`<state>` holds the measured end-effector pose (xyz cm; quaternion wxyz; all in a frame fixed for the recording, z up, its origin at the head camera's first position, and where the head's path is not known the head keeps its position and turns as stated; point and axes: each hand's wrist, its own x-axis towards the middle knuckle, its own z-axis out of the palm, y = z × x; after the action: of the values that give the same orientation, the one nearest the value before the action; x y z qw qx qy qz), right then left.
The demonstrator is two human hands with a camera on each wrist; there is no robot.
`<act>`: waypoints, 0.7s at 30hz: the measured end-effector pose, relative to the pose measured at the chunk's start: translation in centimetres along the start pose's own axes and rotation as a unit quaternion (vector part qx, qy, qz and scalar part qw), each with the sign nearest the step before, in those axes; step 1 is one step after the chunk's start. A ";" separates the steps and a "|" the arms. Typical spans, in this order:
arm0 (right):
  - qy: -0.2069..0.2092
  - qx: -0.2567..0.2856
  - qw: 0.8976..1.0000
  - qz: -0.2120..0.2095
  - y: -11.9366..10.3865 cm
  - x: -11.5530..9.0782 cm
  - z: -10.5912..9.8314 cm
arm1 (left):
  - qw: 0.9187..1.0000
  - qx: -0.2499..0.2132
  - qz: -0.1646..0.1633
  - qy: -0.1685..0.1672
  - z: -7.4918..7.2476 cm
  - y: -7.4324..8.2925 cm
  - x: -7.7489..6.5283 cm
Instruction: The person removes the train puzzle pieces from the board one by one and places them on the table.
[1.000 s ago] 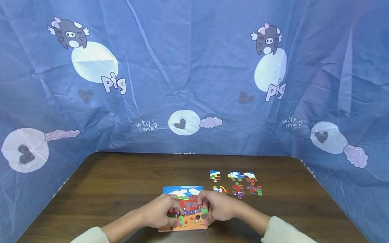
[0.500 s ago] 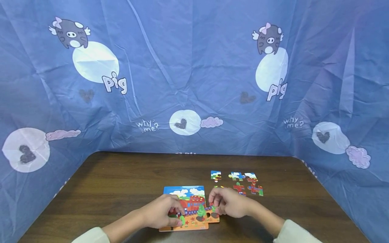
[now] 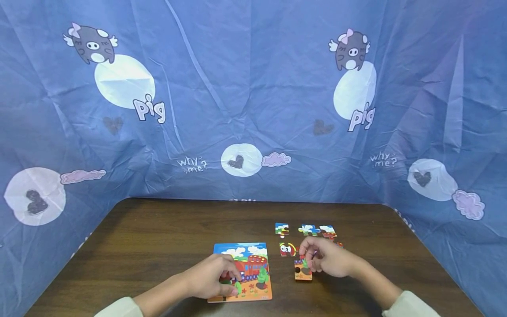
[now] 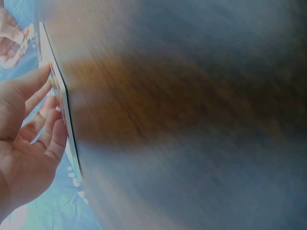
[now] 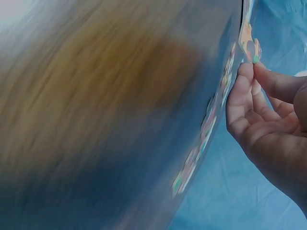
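A picture board [image 3: 253, 267] showing a red train under clouds lies flat near the table's front. My left hand [image 3: 211, 277] rests on its lower left part, thumb and fingertips touching the surface. In the left wrist view the fingers of the left hand [image 4: 33, 124] bend loosely against the board [image 4: 64, 96], seen nearly edge-on. To the right of the board, my right hand [image 3: 326, 257] pinches a puzzle piece [image 3: 303, 275] with orange ground and a green plant. The right wrist view has the thumb and index finger of that hand [image 5: 268, 110] on the piece's corner [image 5: 247, 42].
Loose puzzle pieces lie beyond and around the right hand: a sky-and-grass piece [image 3: 281, 228], a cloud piece [image 3: 308, 230], another cloud piece with red [image 3: 327, 230] and a face piece [image 3: 288, 249]. A brown wooden table [image 3: 178, 229] meets a blue printed curtain [image 3: 253, 110].
My right hand has lifted the puzzle piece off the board's right side and carried it rightward, towards the loose pieces. The left hand has stayed on the board.
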<state>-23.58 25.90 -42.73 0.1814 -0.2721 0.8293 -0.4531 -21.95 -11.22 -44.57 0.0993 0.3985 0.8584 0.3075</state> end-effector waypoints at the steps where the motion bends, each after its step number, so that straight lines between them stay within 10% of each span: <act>1: 0.000 0.001 1.000 0.001 0.3 -0.3 -0.4 | 1.000 -0.001 -0.001 -0.001 0.0 0.0 0.0; 21: -0.046 0.057 0.997 0.027 5.2 -5.1 -6.4 | 1.000 -0.006 -0.003 -0.002 -0.1 0.1 -0.2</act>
<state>-24.60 35.55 -43.51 0.2466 -0.2593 0.7998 -0.4819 -21.83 -11.38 -44.47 0.1038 0.3961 0.8574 0.3117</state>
